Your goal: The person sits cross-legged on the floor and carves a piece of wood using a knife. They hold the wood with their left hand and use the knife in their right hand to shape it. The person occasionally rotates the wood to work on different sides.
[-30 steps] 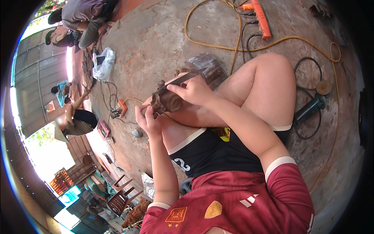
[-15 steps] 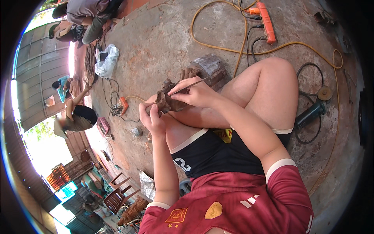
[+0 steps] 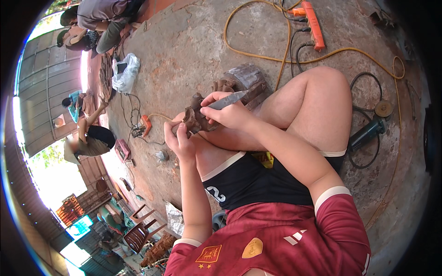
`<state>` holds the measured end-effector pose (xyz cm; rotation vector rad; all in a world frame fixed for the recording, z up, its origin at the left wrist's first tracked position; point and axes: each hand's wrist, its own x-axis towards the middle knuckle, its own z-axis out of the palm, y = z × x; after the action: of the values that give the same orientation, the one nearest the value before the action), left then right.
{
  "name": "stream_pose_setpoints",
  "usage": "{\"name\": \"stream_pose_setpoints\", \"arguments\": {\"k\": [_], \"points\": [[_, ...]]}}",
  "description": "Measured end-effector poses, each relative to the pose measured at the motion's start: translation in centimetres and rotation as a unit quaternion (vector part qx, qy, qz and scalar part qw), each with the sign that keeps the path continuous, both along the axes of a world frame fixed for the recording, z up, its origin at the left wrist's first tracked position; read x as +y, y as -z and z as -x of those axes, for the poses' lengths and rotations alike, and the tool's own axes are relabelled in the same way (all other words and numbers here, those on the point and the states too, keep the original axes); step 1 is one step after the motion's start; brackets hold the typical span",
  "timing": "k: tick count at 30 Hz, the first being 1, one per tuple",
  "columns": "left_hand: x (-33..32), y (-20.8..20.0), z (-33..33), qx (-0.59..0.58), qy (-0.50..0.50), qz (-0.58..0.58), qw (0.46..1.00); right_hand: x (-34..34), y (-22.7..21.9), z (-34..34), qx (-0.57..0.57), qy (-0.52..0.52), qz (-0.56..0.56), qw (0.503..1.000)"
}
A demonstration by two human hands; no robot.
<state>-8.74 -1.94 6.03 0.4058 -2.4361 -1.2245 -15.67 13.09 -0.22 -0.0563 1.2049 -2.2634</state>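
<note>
Thumb and fingers of the person's left hand (image 3: 179, 140) pinch the near end of a brown carved wooden piece (image 3: 193, 122) in front of the folded legs (image 3: 317, 110). The right hand (image 3: 231, 114), over the middle of it, grips a flat grey blade (image 3: 230, 99) whose point faces away to the right; its other end is hard to make out. Just beyond is a dark block (image 3: 245, 76). A green grinder (image 3: 366, 135) lies on the concrete floor (image 3: 184, 64) beside the right thigh. Farther off are an orange power strip (image 3: 314, 27), a white plastic bag (image 3: 126, 77) and, at left, other people (image 3: 101, 135).
</note>
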Motion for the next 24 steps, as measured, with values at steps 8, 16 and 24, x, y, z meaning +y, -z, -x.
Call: {"name": "stream_pose_setpoints", "arguments": {"k": [8,16,24], "points": [[0.4,-0.1,0.0,0.003,-0.015,-0.006,1.000,-0.7,-0.2,-1.1,-0.042,0.025,0.043,0.998],[0.6,0.1,0.1,-0.005,-0.027,0.002,1.000,-0.5,-0.5,-1.1,-0.201,0.035,0.142,0.968],[0.1,0.2,-0.1,0.013,-0.015,0.034,0.999,0.1,0.2,-0.1,-0.113,0.028,0.049,0.992]]}}
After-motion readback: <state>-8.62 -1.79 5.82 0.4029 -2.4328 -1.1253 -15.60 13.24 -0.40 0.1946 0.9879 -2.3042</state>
